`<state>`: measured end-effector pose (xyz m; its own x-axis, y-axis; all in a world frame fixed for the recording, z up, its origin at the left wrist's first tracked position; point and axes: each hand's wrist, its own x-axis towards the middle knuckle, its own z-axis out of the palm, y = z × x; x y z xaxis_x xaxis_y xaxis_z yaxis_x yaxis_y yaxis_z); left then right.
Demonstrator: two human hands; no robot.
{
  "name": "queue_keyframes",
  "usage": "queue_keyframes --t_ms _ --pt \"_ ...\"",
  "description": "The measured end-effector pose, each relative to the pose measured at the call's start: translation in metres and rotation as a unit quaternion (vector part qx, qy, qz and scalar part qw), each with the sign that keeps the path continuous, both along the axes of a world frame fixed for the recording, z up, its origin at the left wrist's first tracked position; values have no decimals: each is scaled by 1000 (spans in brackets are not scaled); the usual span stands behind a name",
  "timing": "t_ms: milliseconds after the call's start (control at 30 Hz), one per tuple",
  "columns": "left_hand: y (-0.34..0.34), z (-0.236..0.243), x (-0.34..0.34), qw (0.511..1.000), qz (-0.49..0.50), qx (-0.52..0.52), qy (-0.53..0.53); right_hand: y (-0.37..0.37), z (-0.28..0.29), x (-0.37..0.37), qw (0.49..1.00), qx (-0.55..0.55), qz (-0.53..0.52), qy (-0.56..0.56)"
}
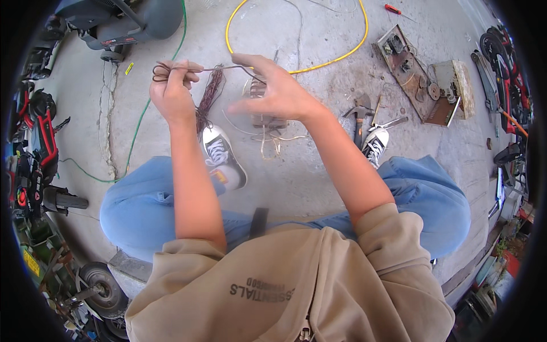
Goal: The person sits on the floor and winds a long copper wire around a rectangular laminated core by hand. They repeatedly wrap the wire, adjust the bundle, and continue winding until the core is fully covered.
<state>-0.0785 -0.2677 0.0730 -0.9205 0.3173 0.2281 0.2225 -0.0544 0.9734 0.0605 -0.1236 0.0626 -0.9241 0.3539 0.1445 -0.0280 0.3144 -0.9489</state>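
My left hand (174,91) is closed on a looped brown wire (217,68), which stretches rightward and bends down toward a wire-wound metal coil (268,123) on the concrete. My right hand (270,90) is raised over the coil, open, with thumb and fingers spread and somewhat blurred; the wire runs behind it, and whether it touches it I cannot tell. A tangled bundle of thin dark red wire (207,102) lies between my hands, beside my left shoe (224,161). Pale loose wires (270,147) trail from the coil's lower end.
A hammer (359,122) and other tools lie by my right shoe. An opened metal casing (415,85), a red screwdriver (393,9), a yellow hose (342,56) and a green cord (128,159) are on the floor. Dark machines (125,23) and wheeled equipment (99,288) crowd both sides.
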Motion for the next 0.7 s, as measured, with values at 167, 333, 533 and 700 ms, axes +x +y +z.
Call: queue_keyframes --t_ms 167,333,533,700 --pt "21 61 44 935 -216 192 -206 -9 28 -6 995 -27 93 -9" --pt "57 50 45 831 -447 225 -242 -14 18 8 989 -143 0 -37" --pt "93 68 93 906 -397 123 -82 1 7 6 946 -120 -190 234" --pt "124 62 103 970 -243 31 0 9 -11 18 974 -113 -179 84"
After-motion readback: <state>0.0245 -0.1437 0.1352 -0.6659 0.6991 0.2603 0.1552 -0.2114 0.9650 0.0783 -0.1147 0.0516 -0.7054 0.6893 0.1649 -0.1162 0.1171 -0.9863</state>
